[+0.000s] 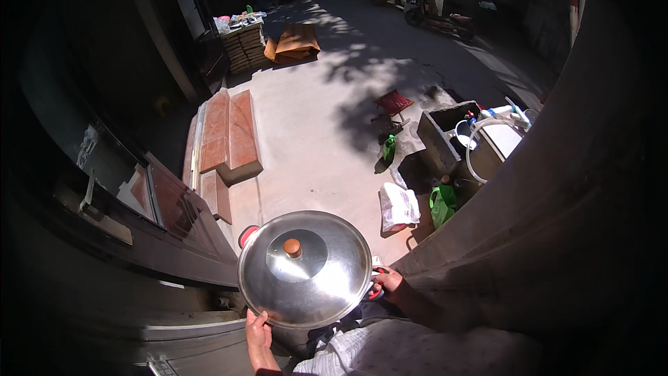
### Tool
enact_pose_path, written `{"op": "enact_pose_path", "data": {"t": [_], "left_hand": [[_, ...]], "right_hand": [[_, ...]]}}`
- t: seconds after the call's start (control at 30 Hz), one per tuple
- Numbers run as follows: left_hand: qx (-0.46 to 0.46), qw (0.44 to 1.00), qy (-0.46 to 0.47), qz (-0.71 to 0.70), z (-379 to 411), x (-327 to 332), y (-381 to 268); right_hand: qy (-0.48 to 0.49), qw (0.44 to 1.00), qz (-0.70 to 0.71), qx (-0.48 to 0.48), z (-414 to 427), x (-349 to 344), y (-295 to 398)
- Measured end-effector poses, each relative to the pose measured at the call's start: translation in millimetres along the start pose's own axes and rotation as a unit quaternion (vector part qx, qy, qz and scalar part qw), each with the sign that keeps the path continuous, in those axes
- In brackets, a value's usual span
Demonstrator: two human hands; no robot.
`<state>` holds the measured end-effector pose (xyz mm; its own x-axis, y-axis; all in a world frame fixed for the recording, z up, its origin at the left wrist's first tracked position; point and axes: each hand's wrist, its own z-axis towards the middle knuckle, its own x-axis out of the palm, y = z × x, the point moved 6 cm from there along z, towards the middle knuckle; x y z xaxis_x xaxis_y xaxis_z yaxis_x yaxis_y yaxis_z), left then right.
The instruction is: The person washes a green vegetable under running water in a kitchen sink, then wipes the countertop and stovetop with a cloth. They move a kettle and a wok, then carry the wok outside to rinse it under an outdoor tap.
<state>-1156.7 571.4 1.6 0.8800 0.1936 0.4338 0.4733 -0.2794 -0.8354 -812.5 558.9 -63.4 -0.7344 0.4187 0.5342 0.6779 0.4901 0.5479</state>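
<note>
A wide wok with a shiny domed metal lid (339, 256) is held level in front of my body. The lid has a glass centre (276, 266) and a round wooden knob (293, 248). My right hand (389, 282) is closed around the red and black side handle (373, 293). At the near left edge, my left hand (258, 328) grips the rim with the thumb on top. A second red handle (247, 236) sticks out at the far left and no hand touches it. The lid covers whatever is inside the wok.
Tiled steps (229, 130) rise on the left beyond an open door (182, 209). On the right stand a stone sink (438, 136), a white bag (399, 206), green bags (443, 203) and a red folding stool (394, 102). Farther off are a cardboard box (297, 42) and a scooter (438, 15).
</note>
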Motion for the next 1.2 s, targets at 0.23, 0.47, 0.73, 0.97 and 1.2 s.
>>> {"op": "enact_pose_path", "data": {"t": [0.23, 0.47, 0.73, 0.97, 1.2], "left_hand": [[-0.058, 0.991, 0.119, 0.033, 174, 54, -31], [-0.143, 0.965, 0.216, 0.050, 321, 125, -42], [-0.154, 0.935, 0.305, 0.095, 497, 227, -30], [-0.191, 0.931, 0.296, 0.093, 617, 340, -25], [-0.222, 0.888, 0.375, 0.143, 763, 468, -5]], "right_hand": [[-0.051, 0.995, 0.065, -0.060, 72, 32, 65], [-0.157, 0.972, 0.140, -0.107, 118, 69, 134], [-0.142, 0.959, 0.198, -0.146, 251, 57, 226], [-0.179, 0.952, 0.211, -0.129, 348, 50, 341], [-0.238, 0.915, 0.268, -0.184, 438, 34, 430]]}}
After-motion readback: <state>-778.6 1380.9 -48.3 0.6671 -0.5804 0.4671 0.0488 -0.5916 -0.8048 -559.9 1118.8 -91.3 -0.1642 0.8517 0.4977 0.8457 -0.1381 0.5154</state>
